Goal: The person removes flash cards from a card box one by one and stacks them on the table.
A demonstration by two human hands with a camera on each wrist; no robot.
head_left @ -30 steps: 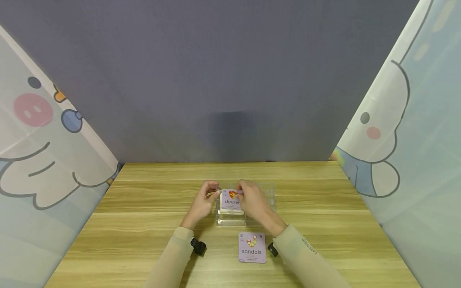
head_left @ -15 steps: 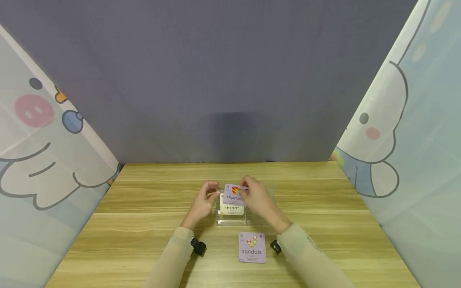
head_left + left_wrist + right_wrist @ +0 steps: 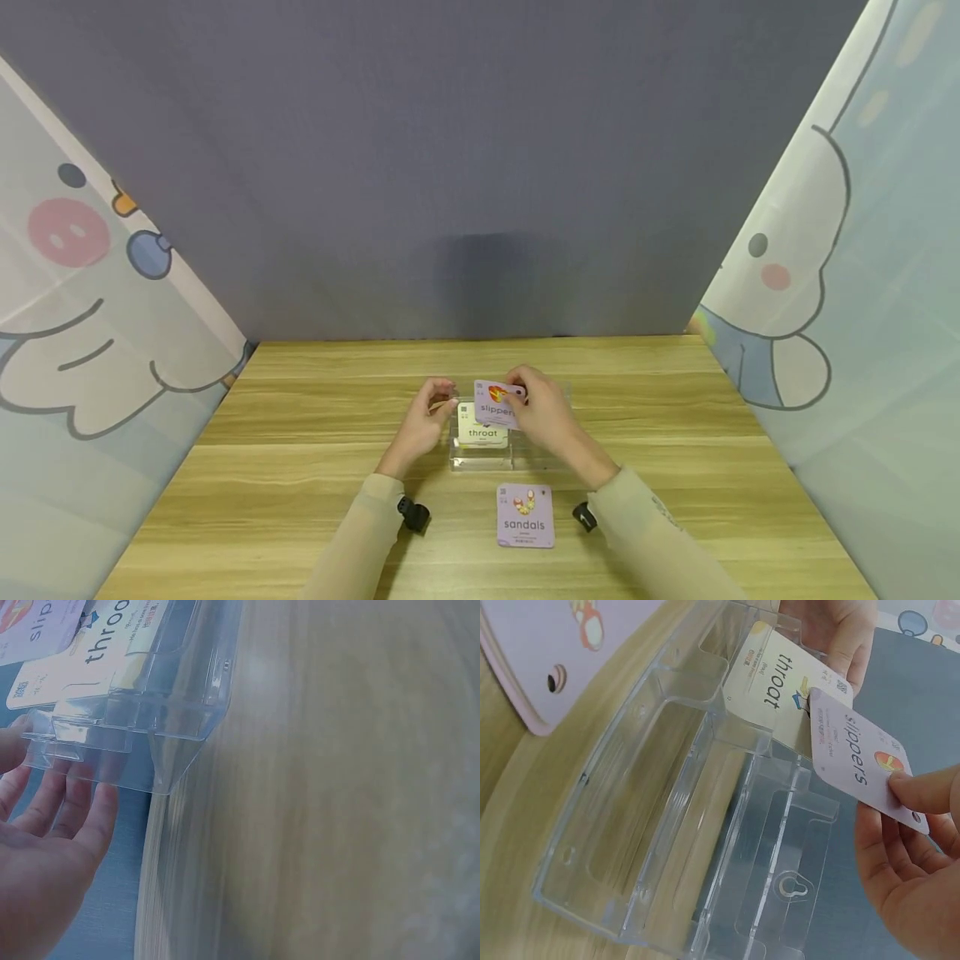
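Note:
My right hand (image 3: 546,417) pinches the top right corner of a purple "slippers" flash card (image 3: 491,408), thumb in front and fingers behind. This card is raised, slightly tilted, overlapping the upper right of a pale yellow "throat" card (image 3: 482,436). The throat card leans in the left compartment of a clear plastic tiered card holder (image 3: 480,463). With thumb and fingers, my left hand (image 3: 417,427) grips the holder's left side; fingers show through the plastic in the left wrist view. Steps of the holder's right compartment (image 3: 652,817) are bare in the right wrist view.
A purple "sandals" card (image 3: 525,517) lies face up on the wooden table (image 3: 300,500), in front of the holder. Behind the table hangs a grey curtain (image 3: 480,167). Cartoon-printed curtains (image 3: 112,333) stand at both sides.
My right hand has lifted the slippers card up and to the right, from in front of the throat card, which now shows. The left hand stays at the holder's side.

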